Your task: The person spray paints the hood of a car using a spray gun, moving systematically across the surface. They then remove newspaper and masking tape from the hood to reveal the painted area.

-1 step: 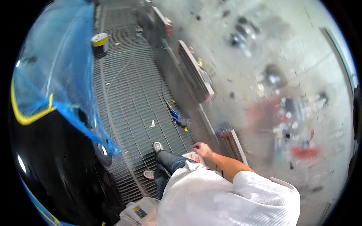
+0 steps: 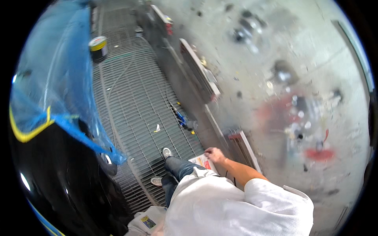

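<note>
My right hand (image 2: 214, 155) reaches out low beside the wall, its fingers curled together. What they hold, if anything, is too small to make out. Just under and beside the fingers is a flat white item with red and orange print (image 2: 202, 161), partly covered by the hand and my clothes; whether the hand touches it I cannot tell. My left hand is out of sight; only a white sleeve with a printed patch (image 2: 148, 222) shows at the lower edge.
Left of me stands a glossy black car body (image 2: 59, 169), partly under blue masking film (image 2: 59, 63) with yellow tape. Metal grating (image 2: 134, 98) forms the floor. On it lie a blue tool (image 2: 181, 119), a white scrap (image 2: 157, 128) and a yellow-topped bucket (image 2: 98, 48). Narrow ledges (image 2: 199, 69) line the paint-stained wall.
The view has shifted slightly, and a bit more of the printed item shows beside my right hand. The hand keeps its curled shape.
</note>
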